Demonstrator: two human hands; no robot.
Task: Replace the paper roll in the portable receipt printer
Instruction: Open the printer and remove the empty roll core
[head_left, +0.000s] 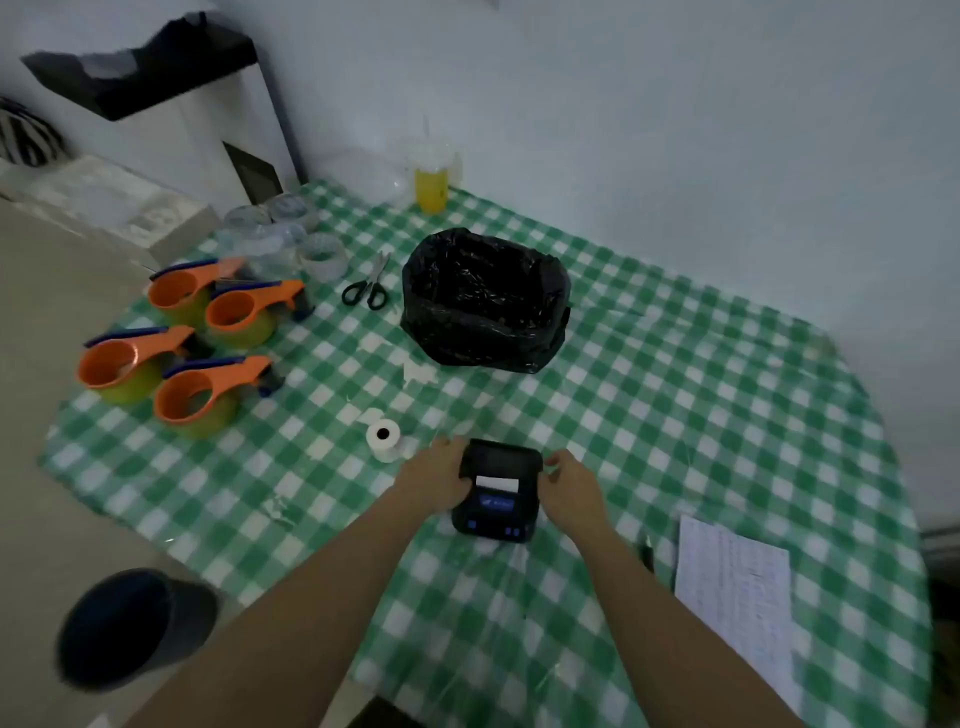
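Both forearms reach forward over a green-checked tablecloth, the left hand and right hand cupped around the black receipt printer. The left fingers wrap its left side and raised lid; the right fingers curl narrowly at its right side, whether gripping cannot be told. White paper shows between the two hands. A spare paper roll stands just beyond the left fingertips. A black bag-lined bin sits well ahead; a printed sheet lies right of the right wrist. Open cloth surrounds the printer.
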